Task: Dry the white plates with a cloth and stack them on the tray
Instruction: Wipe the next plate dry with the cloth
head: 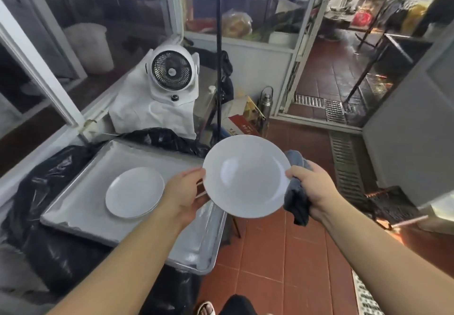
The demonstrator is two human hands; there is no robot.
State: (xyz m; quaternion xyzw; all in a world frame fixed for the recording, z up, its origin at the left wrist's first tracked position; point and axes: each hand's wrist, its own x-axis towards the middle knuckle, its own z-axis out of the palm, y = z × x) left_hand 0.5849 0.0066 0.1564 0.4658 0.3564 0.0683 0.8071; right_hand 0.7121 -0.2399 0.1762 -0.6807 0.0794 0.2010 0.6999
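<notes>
Over red floor tiles (265,265), left hand (183,193) pinches white plate (247,176); right hand (313,189) grips plate rim with grey cloth (297,204), beside tray (81,206)

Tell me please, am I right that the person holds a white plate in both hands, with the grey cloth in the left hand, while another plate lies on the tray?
Not quite: in the head view the grey cloth is in the right hand, not the left hand. Both hands do hold the white plate, and another plate lies on the tray.
</notes>
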